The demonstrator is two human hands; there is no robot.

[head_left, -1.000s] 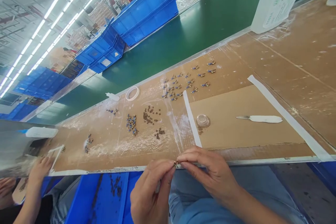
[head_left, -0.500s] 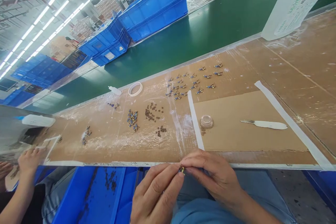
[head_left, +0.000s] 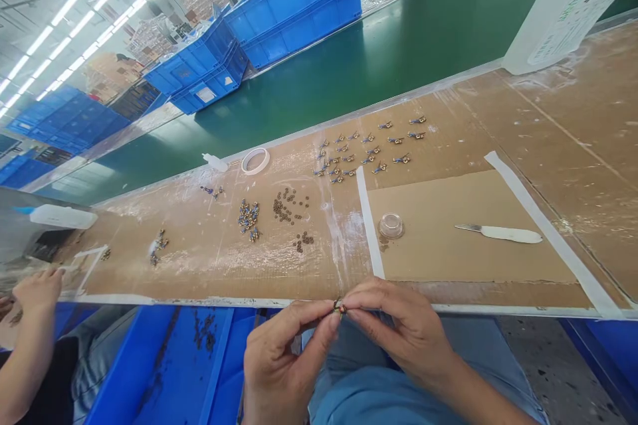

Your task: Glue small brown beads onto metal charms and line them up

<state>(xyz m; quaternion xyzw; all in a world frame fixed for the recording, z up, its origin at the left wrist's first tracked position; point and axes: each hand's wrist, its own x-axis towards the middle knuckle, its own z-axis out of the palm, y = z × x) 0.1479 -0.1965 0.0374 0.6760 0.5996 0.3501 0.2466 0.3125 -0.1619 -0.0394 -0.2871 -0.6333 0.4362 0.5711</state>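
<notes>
Shifting since half a second ago: the left hand (head_left: 286, 352), its fingers unbunching to show a gap behind thumb and forefinger.

Held item: one small part (head_left: 339, 307), dark, mostly hidden by fingertips; its exact shape I am not making out. It is sitting between the two hands, at the near edge of the desk (head_left: 563, 126), above the person's lap.

Hands: the left is pinching the part between thumb and forefinger; the right hand (head_left: 406, 329) is pinching at its other side, fingertips almost meeting.

Handling, by judgement: it is looking very light and stiff, with thin portions possibly bending or snapping under a hard squeeze; smooth surfaces are perhaps inviting slips. Its outer edges are seeming the best hold, fingertips only.

On the desk: a pile of blue-and-gold pieces (head_left: 248, 216) is lying beside dark discs (head_left: 282, 212); similar pieces (head_left: 347, 158) are lying spaced out farther back. A clear cup (head_left: 391, 226) and a white-handled knife (head_left: 511, 234) are resting on cardboard (head_left: 448, 212).
</notes>
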